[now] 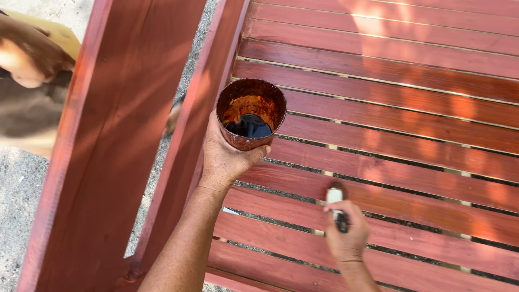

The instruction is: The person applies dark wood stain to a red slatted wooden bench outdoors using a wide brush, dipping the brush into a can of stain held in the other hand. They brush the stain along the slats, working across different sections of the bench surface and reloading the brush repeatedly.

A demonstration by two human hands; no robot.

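Brush (335, 196): bristle end rests on a red-stained slat (378, 203), handle running back toward the wearer, roughly across the slat's length. Right hand (346, 235) is closed around the handle, directly behind the bristles. Cup (251, 113), stain-crusted with dark liquid inside, sits up and left of the brush, held off the slats; left hand (227, 157) wraps it from below. Right hand is nearer the slat.

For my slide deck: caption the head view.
Left hand holds a stain-smeared round can; right hand presses a small brush on red-brown wooden slats.
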